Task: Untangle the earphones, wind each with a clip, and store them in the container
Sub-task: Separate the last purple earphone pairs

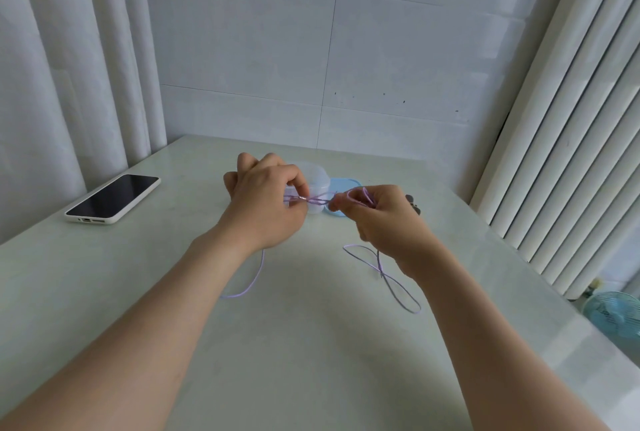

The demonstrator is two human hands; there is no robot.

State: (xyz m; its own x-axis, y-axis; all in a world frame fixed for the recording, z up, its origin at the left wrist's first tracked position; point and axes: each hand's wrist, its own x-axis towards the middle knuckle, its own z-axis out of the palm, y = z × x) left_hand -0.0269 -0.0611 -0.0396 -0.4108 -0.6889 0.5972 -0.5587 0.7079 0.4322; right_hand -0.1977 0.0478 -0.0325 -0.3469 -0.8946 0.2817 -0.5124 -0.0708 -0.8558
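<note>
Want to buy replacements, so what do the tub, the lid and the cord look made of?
The tub looks like translucent plastic, smooth and faintly glossy; light passes through its walls. The lid is probably plastic too, opaque pale blue and smooth. The cord seems to have a thin purple rubbery sheath; it lies in soft loops.

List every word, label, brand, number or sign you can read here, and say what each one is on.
There is no readable text in this view.
Phone: the screen is dark and no brand mark shows.
Clear container and blue lid: no label is visible.
Purple earphone cable: too thin to show any print.
</note>
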